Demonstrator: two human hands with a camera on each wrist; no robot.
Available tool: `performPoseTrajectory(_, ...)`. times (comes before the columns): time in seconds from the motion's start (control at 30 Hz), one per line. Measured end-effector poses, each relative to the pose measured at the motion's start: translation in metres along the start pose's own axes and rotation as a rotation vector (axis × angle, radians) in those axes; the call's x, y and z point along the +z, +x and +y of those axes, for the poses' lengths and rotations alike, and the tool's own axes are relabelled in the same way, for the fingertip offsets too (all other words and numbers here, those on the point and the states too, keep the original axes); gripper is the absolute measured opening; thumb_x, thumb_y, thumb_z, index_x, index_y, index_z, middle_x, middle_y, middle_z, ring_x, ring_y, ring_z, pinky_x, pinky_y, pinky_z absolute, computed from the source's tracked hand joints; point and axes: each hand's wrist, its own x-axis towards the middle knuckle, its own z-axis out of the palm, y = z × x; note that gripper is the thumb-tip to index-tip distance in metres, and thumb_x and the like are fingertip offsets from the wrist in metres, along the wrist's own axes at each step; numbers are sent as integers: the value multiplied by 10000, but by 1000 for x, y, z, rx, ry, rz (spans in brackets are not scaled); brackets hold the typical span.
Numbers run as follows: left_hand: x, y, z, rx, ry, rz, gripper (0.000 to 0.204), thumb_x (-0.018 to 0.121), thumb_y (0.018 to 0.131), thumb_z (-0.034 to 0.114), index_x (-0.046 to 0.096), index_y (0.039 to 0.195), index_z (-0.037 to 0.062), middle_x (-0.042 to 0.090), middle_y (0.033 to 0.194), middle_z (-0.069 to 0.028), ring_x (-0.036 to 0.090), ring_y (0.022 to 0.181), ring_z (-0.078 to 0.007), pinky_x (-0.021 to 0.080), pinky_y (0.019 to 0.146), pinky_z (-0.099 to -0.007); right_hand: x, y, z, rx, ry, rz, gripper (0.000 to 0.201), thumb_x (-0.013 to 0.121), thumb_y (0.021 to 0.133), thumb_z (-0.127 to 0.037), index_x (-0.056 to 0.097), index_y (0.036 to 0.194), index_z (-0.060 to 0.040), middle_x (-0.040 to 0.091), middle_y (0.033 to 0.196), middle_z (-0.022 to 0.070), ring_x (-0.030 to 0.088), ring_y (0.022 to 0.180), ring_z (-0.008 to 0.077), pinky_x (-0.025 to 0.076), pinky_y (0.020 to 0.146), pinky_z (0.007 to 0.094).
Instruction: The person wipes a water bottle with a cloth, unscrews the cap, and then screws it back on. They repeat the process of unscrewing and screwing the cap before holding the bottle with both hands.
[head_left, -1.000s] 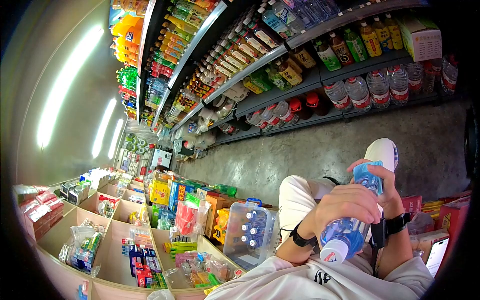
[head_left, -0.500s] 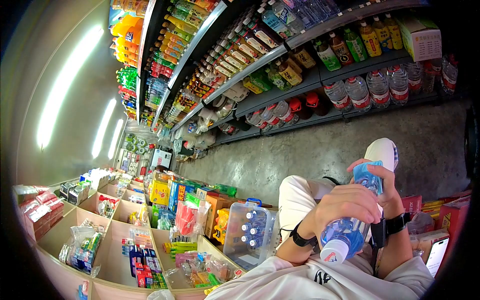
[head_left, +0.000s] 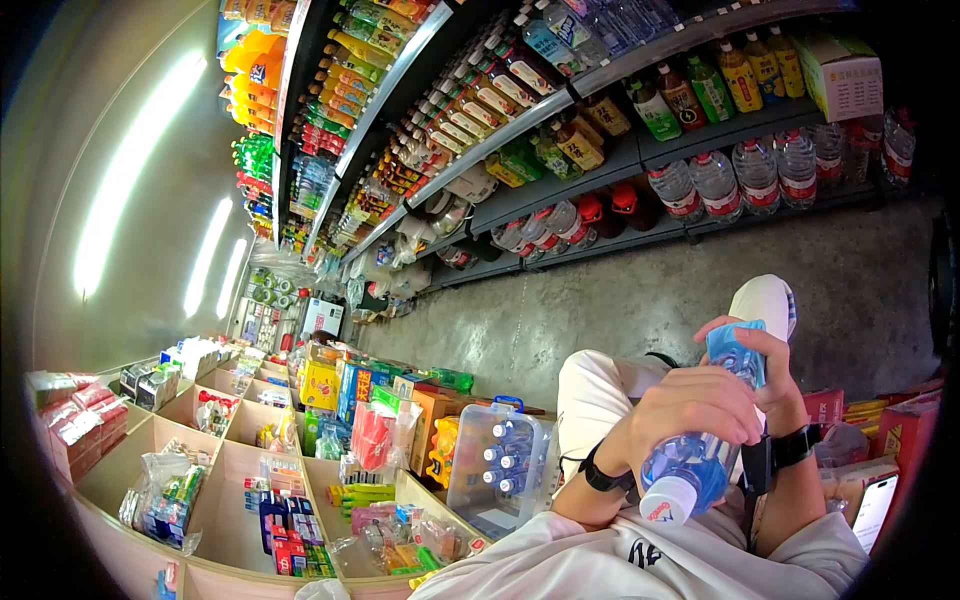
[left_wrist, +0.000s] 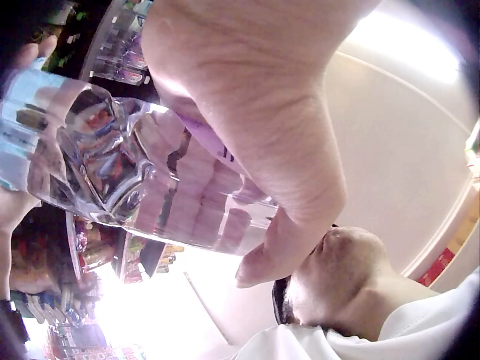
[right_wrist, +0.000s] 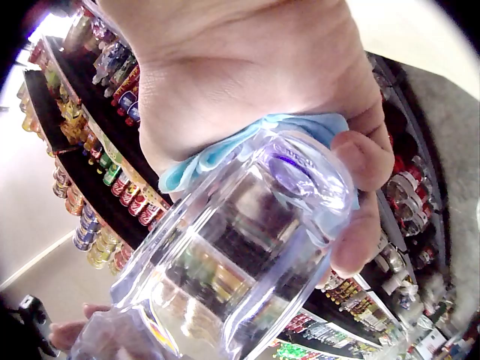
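A clear plastic water bottle [head_left: 690,468] with a white cap lies tilted over the lap, its cap end toward the body. My left hand [head_left: 690,415] grips it round the middle, the thumb [left_wrist: 274,251] along one side in the left wrist view. At the base end, my right hand [head_left: 775,365] holds a light blue cloth [head_left: 738,345] against the bottle. The right wrist view shows the folded cloth [right_wrist: 225,154] between the palm and the bottle's base [right_wrist: 300,176], with fingertips curled round the edge.
Beside the left knee stands a clear plastic bin [head_left: 520,450] holding several small bottles. Wooden compartments [head_left: 225,490] with packaged goods spread to the left. Drink shelves [head_left: 640,150] line the far side of the concrete floor [head_left: 560,310]. A phone [head_left: 875,510] lies at the right.
Both hands, the bottle and the cloth keep nearly the same position. A dark rounded shape now shows behind the boxes at the aisle's far end.
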Motion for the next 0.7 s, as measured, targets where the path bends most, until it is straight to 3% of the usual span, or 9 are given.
performPoseTrajectory(0.7, 0, 3, 2, -10, -7, -10, 444, 834, 777, 205, 570, 1101, 54, 707, 951, -165, 707, 843, -354, 554, 826, -533, 3, -1, -1, -24, 3, 43, 519, 608, 833, -397, 679, 1104, 40, 713, 879, 172, 704, 785, 242, 546, 758, 314)
